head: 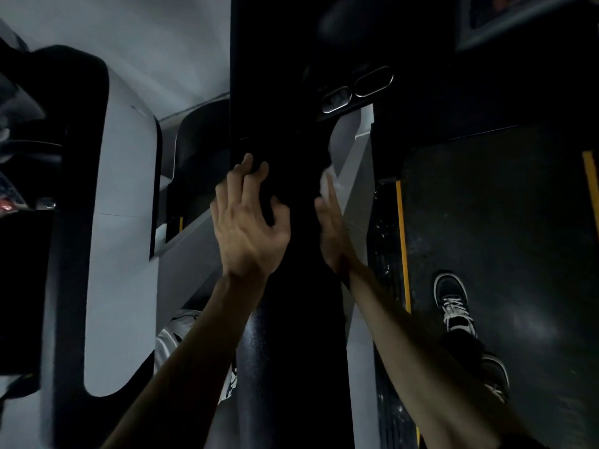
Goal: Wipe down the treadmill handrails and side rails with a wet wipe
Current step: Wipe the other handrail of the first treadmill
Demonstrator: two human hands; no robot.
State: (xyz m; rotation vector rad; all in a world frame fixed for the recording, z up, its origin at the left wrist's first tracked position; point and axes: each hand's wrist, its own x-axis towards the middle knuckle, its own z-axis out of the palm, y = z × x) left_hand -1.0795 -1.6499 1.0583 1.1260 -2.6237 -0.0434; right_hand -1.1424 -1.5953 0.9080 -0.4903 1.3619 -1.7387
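A broad black treadmill handrail (291, 303) runs up the middle of the view toward me. My left hand (249, 222) rests on its left upper side, fingers spread and lightly curled over the edge. On the handrail's right flank, my right hand (330, 228) lies flat with straight fingers and presses a white wet wipe (327, 181) against the rail; part of the wipe sticks out above the fingertips. Two metal-rimmed pulse grip plates (356, 89) sit farther up the rail.
The dark treadmill belt (505, 238) with yellow edge stripes (403, 247) lies at right, my black-and-white shoe (453, 303) on it. A neighbouring grey and black machine (120, 189) stands at left. Grey floor shows between the machines.
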